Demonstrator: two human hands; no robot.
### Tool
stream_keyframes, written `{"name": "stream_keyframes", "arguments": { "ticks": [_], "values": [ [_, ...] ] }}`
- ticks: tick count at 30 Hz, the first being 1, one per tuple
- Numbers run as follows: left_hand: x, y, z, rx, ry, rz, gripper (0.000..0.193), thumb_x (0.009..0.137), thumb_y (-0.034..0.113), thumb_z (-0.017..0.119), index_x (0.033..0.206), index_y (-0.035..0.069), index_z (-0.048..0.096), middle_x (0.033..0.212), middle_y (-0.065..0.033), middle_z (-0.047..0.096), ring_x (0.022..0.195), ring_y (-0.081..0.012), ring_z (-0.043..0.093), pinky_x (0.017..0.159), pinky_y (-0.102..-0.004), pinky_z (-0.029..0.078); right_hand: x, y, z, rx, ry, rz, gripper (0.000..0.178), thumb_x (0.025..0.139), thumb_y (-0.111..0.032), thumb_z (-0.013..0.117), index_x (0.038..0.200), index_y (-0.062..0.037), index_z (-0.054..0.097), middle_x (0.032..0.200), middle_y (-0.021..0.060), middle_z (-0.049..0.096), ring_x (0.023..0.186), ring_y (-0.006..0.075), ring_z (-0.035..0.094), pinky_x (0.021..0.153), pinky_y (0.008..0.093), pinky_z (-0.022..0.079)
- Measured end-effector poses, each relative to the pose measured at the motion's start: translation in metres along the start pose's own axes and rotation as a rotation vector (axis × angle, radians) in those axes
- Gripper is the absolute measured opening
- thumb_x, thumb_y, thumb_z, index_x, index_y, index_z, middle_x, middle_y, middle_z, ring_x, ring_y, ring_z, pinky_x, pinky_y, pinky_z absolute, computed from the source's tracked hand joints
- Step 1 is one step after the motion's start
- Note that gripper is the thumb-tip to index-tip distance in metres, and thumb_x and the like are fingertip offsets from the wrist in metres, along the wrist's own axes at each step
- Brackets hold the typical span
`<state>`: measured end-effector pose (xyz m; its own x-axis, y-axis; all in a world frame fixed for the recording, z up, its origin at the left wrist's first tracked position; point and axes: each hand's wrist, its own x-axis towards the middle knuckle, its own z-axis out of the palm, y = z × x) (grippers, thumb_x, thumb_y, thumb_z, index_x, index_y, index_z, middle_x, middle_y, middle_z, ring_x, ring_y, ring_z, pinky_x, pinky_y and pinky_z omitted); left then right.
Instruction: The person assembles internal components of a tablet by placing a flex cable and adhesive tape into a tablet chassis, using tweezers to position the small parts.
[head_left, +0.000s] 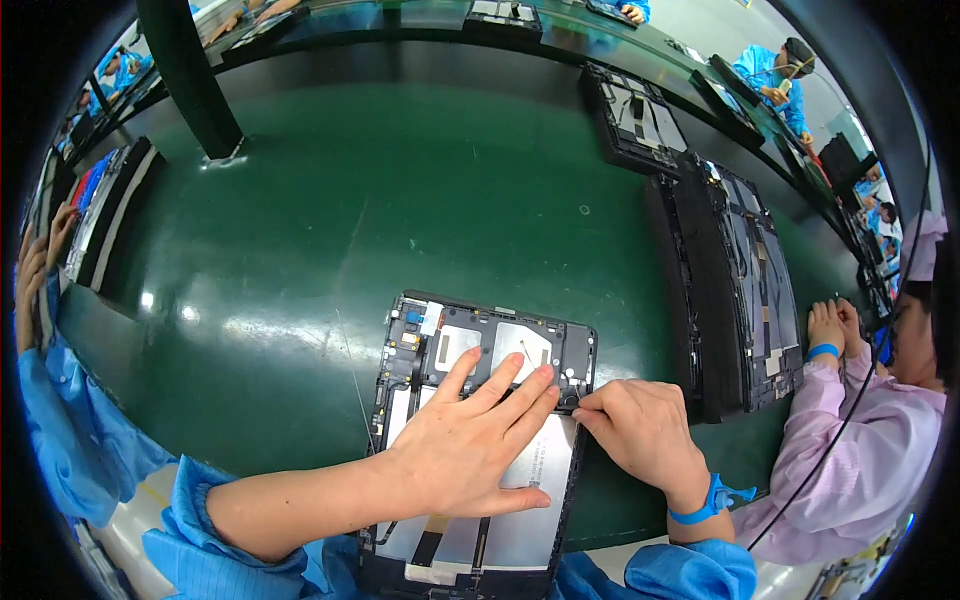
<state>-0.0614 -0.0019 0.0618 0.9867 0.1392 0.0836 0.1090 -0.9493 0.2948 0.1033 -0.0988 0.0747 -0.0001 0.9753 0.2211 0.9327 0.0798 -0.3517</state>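
An opened tablet (pixel 500 460) lies in front of me on the green tabletop, its silver battery and dark inner frame exposed. My left hand (pixel 470 430) rests on it palm down with fingers spread, covering part of the battery and the middle. At the tablet's right edge, my right hand (pixel 640 425) has thumb and forefinger pinched together beside a small round part. Whatever lies between those fingertips is too small to make out. A blue wrist strap (pixel 712 500) circles my right wrist.
Tall stacks of opened tablets (pixel 735 290) stand to the right, with another tablet stack (pixel 635 120) behind. Upright panels (pixel 115 215) lean at the far left near a co-worker's hands (pixel 45 255). A dark post (pixel 190 80) rises at the back left. A co-worker in pink (pixel 860 450) sits at right.
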Motion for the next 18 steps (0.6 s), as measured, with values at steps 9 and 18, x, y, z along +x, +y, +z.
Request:
{"name": "stream_keyframes", "arguments": {
  "ticks": [9,18],
  "values": [
    [-0.001,0.000,0.000,-0.042,0.053,-0.001,0.074,0.068,0.060,0.042,0.109,-0.002,0.044,0.119,-0.0146,0.038,0.110,-0.0303,0.033,0.090,-0.0491,0.019,0.000,0.000,0.000,-0.043,0.050,-0.047,0.015,0.058,-0.011,0.065,0.061,-0.0081,0.051,0.052,0.0025,0.052,0.044,0.0170,0.050,0.039,0.0267,0.035],
    [0.000,0.002,0.003,-0.038,0.069,-0.012,0.074,0.065,0.059,0.045,0.108,-0.001,0.045,0.117,-0.0147,0.039,0.109,-0.0297,0.034,0.090,-0.0492,0.020,0.005,-0.010,-0.007,-0.115,-0.054,0.013,0.014,0.063,-0.012,0.061,0.060,-0.0069,0.048,0.049,0.0048,0.049,0.042,0.0194,0.049,0.038,0.0282,0.034]
  ]
}}
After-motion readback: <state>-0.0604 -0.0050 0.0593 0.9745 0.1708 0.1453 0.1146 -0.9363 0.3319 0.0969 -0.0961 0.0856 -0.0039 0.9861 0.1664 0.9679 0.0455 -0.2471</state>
